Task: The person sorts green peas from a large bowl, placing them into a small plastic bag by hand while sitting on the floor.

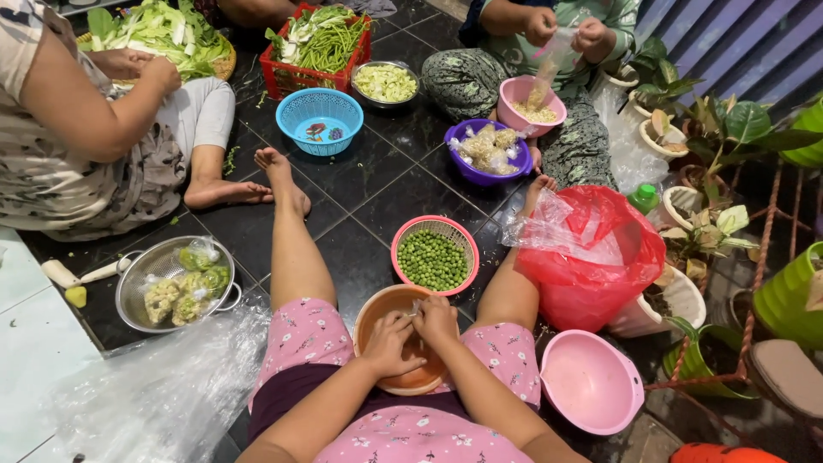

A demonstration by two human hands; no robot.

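Sitting on the dark tiled floor [377, 184], the person keeps an orange bowl [377, 313] in the lap so scraps drop in; left hand [387, 343] and right hand [437, 319] fingers pinch something small, seemingly a pod, over it, the pink basket of shelled peas [434, 257] just beyond

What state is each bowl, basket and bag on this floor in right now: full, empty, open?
Orange bowl: in lap, both hands over it.
Left hand: resting on bowl rim.
Right hand: pinching something small.
Pink basket: holds green peas.
Blue basket: empty.
Pink bowl: empty.
Red bag: open.
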